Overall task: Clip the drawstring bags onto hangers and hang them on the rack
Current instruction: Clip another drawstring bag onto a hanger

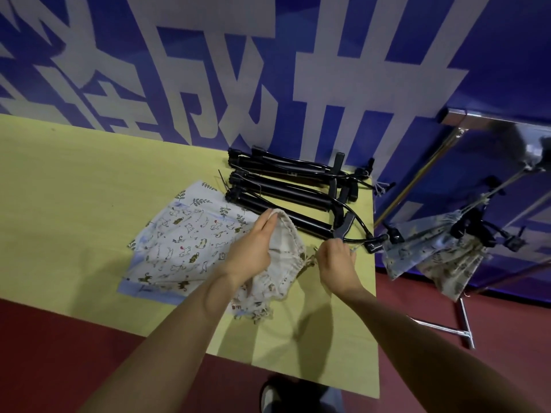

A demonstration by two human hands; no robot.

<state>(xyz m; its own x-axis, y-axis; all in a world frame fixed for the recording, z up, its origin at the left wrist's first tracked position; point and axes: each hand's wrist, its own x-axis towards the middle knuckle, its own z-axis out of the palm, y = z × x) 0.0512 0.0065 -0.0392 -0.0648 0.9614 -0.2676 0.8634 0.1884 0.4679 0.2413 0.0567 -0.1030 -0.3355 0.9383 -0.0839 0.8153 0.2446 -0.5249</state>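
Holding the gathered mouth of a drawstring bag (284,251) on the yellow tabletop (74,186), my left fingers (265,223) pinch its rim, while my right fingers (338,248) close on a black hanger (347,226) at 1 o'clock from the bag.

Large white characters are running across the blue wall banner (208,84), cropped and tilted so that none is reading clearly, and nothing else is bearing text.
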